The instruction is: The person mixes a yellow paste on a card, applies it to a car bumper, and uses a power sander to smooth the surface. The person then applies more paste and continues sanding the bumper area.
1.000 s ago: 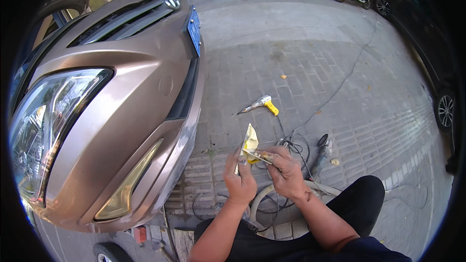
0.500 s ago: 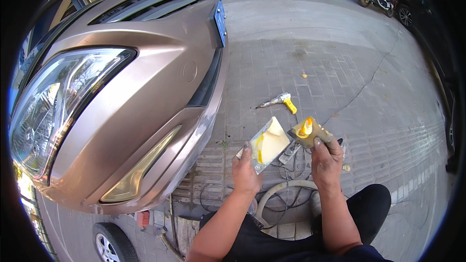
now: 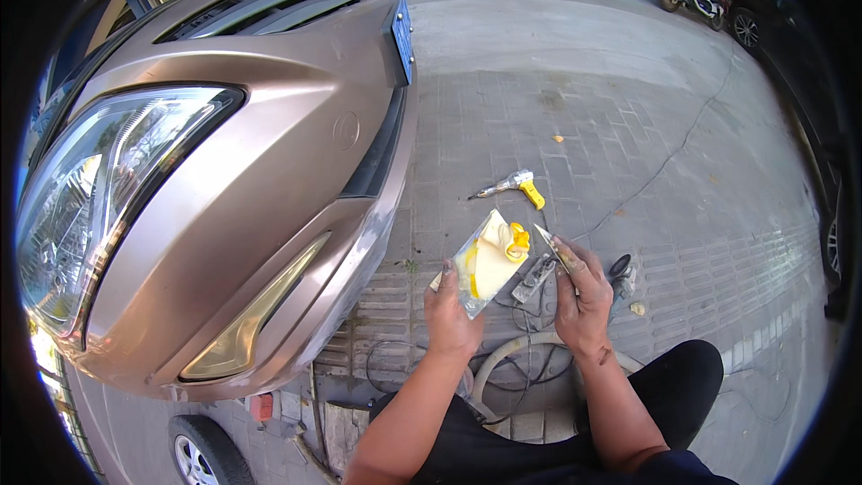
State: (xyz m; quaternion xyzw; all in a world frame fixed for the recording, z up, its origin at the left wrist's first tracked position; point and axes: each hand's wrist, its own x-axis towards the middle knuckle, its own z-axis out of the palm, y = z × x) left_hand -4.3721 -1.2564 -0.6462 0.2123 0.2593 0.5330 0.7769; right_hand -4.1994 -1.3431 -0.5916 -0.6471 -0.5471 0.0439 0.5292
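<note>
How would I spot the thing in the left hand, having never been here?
Find the big bronze car filling the picture's left side. Just right of its bumper, the person's left hand grips a flat plate. Cream paste with yellow streaks covers much of it, unlike the thin spreader in the right hand, seen nearly edge-on.

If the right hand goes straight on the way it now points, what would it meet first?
Probably the yellow-handled gun-shaped tool on the paving, beyond the flat spreader in the right hand. Depth is unclear: the hand looks raised, so it may pass above.
</note>
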